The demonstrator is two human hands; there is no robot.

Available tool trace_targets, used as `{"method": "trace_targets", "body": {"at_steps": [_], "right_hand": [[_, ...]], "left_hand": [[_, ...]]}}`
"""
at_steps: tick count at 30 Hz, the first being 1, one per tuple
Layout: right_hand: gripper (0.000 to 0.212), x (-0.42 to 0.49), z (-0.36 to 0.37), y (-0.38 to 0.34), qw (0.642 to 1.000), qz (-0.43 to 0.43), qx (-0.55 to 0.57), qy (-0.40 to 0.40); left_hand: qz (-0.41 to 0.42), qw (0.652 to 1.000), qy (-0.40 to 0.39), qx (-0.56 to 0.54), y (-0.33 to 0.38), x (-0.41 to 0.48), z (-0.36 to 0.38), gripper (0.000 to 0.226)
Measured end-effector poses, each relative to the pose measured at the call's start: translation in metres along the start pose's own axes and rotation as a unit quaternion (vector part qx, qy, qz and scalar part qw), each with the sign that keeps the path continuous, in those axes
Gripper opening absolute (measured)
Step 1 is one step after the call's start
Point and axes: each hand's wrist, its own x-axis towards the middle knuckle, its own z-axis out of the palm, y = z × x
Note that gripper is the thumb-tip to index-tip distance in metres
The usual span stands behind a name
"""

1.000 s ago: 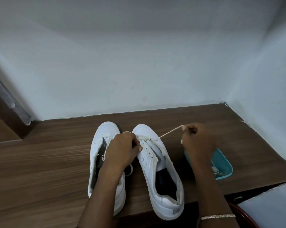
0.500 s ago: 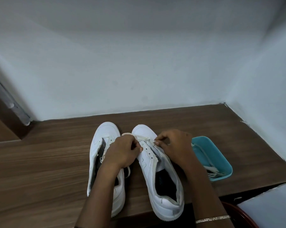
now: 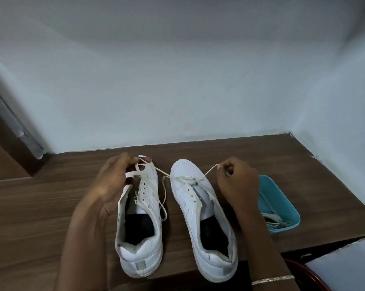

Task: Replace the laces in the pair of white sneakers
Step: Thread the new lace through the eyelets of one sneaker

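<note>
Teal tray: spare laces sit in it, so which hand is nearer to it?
Right. The right hand is just left of the teal tray, pinching a lace; the left hand is over the left sneaker's toe, farther away.

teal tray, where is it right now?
Head view, right side: the teal tray sits on the wooden table, just right of the right hand and right sneaker, with laces in it.

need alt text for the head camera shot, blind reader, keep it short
The left hand and right hand pinch opposite sides of a white lace threaded through the toe-end eyelets of the right sneaker. The left sneaker stands beside it, its visible eyelets empty, on a wooden table, with a teal tray of laces at the right.
</note>
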Motion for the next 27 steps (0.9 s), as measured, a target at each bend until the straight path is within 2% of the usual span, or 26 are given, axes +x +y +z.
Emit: {"method": "trace_targets", "body": {"at_steps": [2,5,9,13,15,17,20,22,23,24,25,26,27], "right_hand": [[0.009,0.002,-0.002,0.000,0.999,0.011,0.024,0.033],[0.007,0.003,-0.001,0.003,0.998,0.018,0.045,0.029],[0.006,0.004,-0.001,0.006,0.996,0.042,0.064,0.044],[0.010,0.006,-0.003,0.008,0.985,0.082,0.135,0.071],[0.011,0.006,-0.002,0.006,0.976,0.096,0.185,0.066],[0.010,0.006,-0.004,0.002,0.959,0.115,0.255,0.046],[0.010,0.007,-0.011,-0.008,0.929,0.150,0.339,0.000],[0.012,0.007,-0.013,-0.011,0.919,0.163,0.359,-0.019],[0.013,0.008,-0.013,-0.011,0.916,0.169,0.364,-0.024],[0.013,0.008,-0.014,-0.010,0.913,0.173,0.369,-0.028],[0.013,0.008,-0.014,-0.010,0.910,0.176,0.373,-0.030],[0.014,0.008,-0.014,-0.009,0.909,0.177,0.376,-0.031],[0.014,0.008,-0.014,-0.008,0.908,0.178,0.378,-0.031]], "left_hand": [[0.013,0.999,-0.002,-0.051,0.000,0.001,0.005,0.032],[0.017,0.984,-0.020,-0.175,0.002,0.000,0.016,0.028],[0.050,0.968,-0.042,-0.244,0.010,-0.002,0.013,0.027],[0.082,0.928,-0.113,-0.346,0.016,-0.005,0.005,0.017],[0.092,0.922,-0.118,-0.357,0.014,-0.005,0.005,0.016],[0.088,0.932,-0.105,-0.335,0.013,-0.005,0.008,0.018],[0.081,0.966,-0.060,-0.236,0.013,-0.007,0.014,0.024],[0.097,0.991,-0.021,-0.085,0.013,-0.010,0.019,0.024],[0.119,0.993,-0.005,0.018,0.012,-0.010,0.021,0.022],[0.152,0.979,0.003,0.134,0.010,-0.011,0.021,0.018],[0.187,0.950,0.000,0.250,0.007,-0.009,0.021,0.012],[0.205,0.914,-0.007,0.350,0.005,-0.010,0.022,0.008],[0.204,0.875,-0.012,0.438,0.003,-0.010,0.023,0.016]]}}
